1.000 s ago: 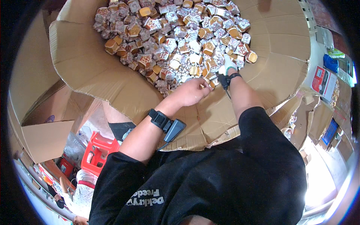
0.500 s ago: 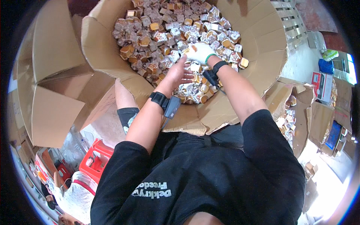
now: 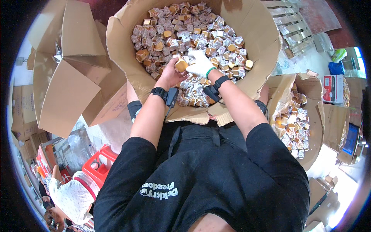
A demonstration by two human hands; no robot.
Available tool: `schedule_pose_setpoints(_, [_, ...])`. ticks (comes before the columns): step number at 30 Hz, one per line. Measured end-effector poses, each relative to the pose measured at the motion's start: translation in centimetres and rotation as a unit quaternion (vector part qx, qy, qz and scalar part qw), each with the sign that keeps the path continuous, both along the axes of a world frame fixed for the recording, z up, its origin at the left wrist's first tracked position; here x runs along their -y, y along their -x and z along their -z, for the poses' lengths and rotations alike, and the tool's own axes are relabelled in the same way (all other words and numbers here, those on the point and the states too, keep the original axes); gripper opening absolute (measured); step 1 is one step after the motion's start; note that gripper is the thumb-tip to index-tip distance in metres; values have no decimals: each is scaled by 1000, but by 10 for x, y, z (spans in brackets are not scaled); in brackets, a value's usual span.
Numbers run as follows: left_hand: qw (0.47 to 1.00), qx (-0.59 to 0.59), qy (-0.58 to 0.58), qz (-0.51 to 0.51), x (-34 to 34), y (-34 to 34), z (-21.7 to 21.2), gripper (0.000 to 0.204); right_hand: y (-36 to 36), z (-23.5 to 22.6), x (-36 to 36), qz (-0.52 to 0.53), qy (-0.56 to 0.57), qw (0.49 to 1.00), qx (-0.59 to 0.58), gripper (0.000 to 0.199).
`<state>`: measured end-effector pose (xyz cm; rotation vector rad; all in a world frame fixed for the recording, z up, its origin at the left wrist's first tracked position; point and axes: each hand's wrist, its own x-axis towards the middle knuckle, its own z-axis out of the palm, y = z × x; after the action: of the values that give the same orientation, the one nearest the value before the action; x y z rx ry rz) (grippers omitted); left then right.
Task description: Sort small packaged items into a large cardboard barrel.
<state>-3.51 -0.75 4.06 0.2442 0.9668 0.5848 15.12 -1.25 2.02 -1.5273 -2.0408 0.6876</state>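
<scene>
My bare left hand [image 3: 170, 74] is closed on a small gold-coloured block-shaped piece [image 3: 181, 65], its thumb along the upper side. Right beside it, my right hand [image 3: 200, 65] wears a white glove with a green cuff. Its thumb and fingers are apart, with the fingertips close to the piece; whether they touch it I cannot tell. Both hands are above a heap of small gold, brown and silver foil-like pieces [image 3: 228, 50] inside a big round-sided cardboard box [image 3: 259, 58]. What the pieces are cannot be made out.
Open cardboard boxes [image 3: 71, 91] stand at the left. A smaller carton [image 3: 315, 116] of similar pieces is at the right, and a wooden pallet [image 3: 290, 23] lies beyond it. At lower left are a red plastic container [image 3: 101, 164] and another person in a white patterned top [image 3: 71, 199].
My left hand, spread and empty before, now holds the gold-coloured piece. My right hand has drawn back from the heap toward the left one. The whole view has shifted slightly.
</scene>
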Motion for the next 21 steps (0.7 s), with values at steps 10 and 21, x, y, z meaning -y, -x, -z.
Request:
schedule_pose_setpoints(10, [984, -24, -141, 106, 11, -11, 3, 31, 3, 7, 4, 199, 98, 943, -249, 43])
schedule_pose_setpoints(21, [987, 16, -150, 62, 13, -9, -13, 34, 16, -7, 16, 149, -99, 888, -424, 22])
